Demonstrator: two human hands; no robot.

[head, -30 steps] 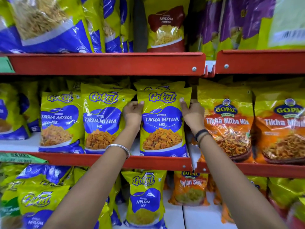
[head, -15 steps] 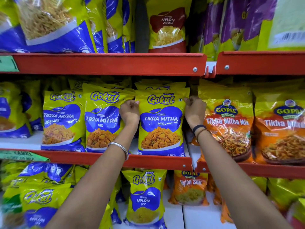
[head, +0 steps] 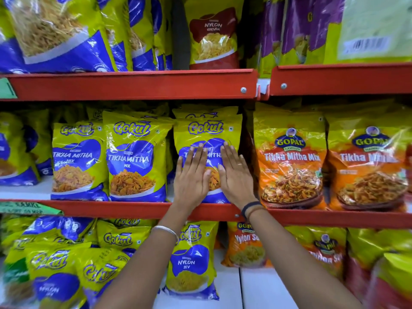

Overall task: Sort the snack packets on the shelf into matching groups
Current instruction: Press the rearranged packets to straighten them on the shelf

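Head view: both hands, left [head: 191,175] and right [head: 234,172], flat against Gokul packet [head: 207,132].

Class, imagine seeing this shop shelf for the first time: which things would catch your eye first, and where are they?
Two bare hands, the left hand and right hand, lie flat, side by side, on the front of a yellow-and-blue Gokul Tikha Mitha packet standing mid-frame on the middle shelf. Just right of it, bright orange Gopal Tikha Mitha Mix packets break the yellow-blue row. The red shelf rails cut across the whole view.
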